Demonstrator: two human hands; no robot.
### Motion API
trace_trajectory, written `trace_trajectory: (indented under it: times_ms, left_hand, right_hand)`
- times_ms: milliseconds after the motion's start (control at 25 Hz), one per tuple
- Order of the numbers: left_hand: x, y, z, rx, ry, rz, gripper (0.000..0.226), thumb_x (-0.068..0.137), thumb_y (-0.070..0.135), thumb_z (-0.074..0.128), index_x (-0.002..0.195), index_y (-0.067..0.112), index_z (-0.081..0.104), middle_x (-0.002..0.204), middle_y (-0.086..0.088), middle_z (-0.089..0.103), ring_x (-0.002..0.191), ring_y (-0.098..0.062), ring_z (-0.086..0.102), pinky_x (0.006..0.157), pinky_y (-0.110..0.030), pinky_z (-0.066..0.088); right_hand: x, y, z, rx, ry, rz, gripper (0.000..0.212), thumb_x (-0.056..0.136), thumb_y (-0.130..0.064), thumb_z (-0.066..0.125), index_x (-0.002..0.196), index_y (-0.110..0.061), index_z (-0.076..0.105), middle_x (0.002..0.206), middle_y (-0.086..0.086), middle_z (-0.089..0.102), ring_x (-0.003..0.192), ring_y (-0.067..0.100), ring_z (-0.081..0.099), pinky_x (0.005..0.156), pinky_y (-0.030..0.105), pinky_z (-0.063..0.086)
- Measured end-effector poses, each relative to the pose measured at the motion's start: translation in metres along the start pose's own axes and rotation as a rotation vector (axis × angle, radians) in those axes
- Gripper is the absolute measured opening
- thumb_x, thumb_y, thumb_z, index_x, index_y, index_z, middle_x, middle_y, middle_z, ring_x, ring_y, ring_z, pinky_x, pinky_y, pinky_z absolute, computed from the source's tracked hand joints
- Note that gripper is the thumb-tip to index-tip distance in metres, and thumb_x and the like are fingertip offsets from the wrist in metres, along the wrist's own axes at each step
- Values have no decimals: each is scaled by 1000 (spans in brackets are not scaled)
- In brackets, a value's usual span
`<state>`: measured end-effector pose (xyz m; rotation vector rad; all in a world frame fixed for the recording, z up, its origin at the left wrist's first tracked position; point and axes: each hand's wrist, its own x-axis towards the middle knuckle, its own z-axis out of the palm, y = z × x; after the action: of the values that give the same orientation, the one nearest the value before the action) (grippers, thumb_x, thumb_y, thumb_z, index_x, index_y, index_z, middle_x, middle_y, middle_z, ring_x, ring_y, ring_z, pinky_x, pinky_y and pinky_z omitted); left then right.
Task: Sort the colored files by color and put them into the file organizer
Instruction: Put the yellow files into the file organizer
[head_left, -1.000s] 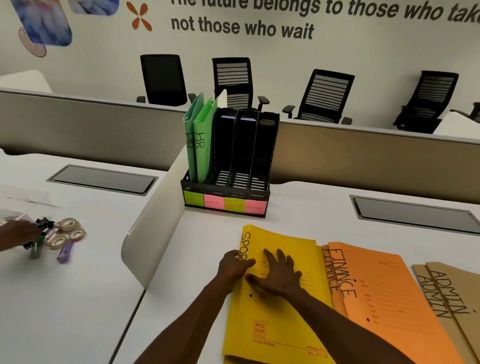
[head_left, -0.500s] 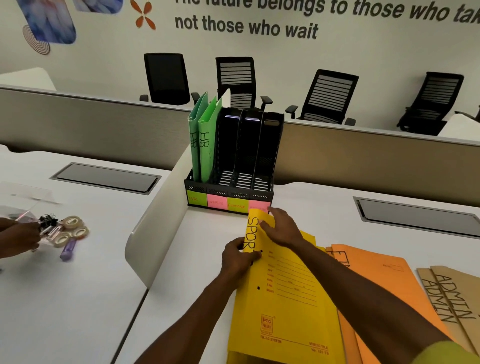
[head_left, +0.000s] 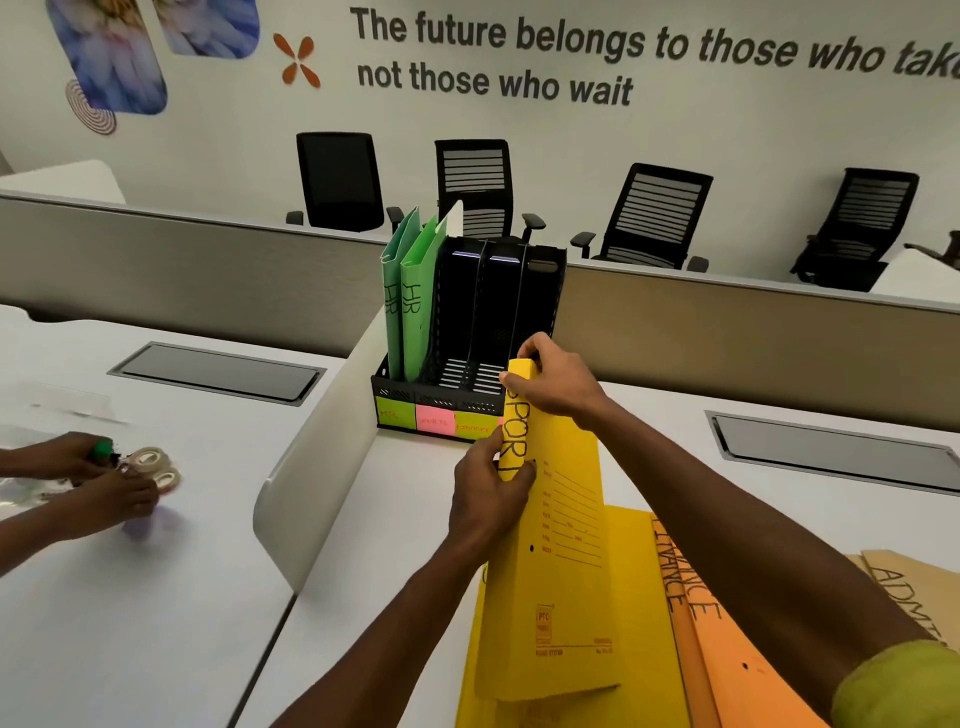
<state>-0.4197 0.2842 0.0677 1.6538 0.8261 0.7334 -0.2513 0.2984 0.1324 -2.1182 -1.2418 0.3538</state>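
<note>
A yellow file (head_left: 563, 561) marked "SPORT" is raised on edge in front of the black file organizer (head_left: 493, 322). My right hand (head_left: 553, 376) grips its top corner and my left hand (head_left: 488, 491) pinches its spine lower down. Two green "HR" files (head_left: 413, 306) stand in the organizer's leftmost slot; the other slots look empty. A second yellow file (head_left: 636, 597) lies flat on the desk under the raised one. Orange "FINANCE" files (head_left: 727, 660) and brown "ADMIN" files (head_left: 904, 587) lie to its right.
A white curved divider (head_left: 322, 467) stands left of my work area. Beyond it, another person's hands (head_left: 104, 483) handle tape rolls (head_left: 156, 465). Grey cable hatches (head_left: 218, 371) (head_left: 831, 449) sit in the desk on both sides. Black chairs (head_left: 660, 218) line the back.
The yellow file went from lying flat under both hands to being lifted upright and moved toward the organizer. My right hand shifted to its top corner.
</note>
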Motion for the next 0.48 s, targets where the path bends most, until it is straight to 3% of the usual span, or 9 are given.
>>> trace_trajectory:
  times_ms: [120,240,400,480]
  left_hand:
    - [0,15,-7,23,29,90,32,90,22,68,116,35,53,113,0,64,103,-16,61,91,-43,55]
    - [0,28,-12,40,68,188,30,90,19,67,113,35,54,108,-2,63,99,-15,60,87,-40,55]
    - [-1,42,-15,48,138,312,35,90,15,66,122,28,57,108,-1,61,98,-11,60,83,-29,55]
    - [1,47,-17,54,173,349,40,90,11,65,129,18,57,110,-2,60,100,-13,60,86,-31,55]
  right_hand:
    - [-2,-16,-10,-6,14,-51,43,91,-47,64,123,-19,56,103,-1,63,88,14,63,66,24,50]
    - [-4,-32,-22,-18,46,-105,40,92,-47,62,119,-16,62,106,1,66,94,16,62,71,26,50]
    - [-7,-57,-41,-55,133,-212,38,91,-45,66,117,-17,65,110,1,67,99,17,61,80,33,53]
    - [-7,-68,-50,-86,175,-265,40,89,-45,67,118,-17,64,113,1,67,102,17,59,83,34,52]
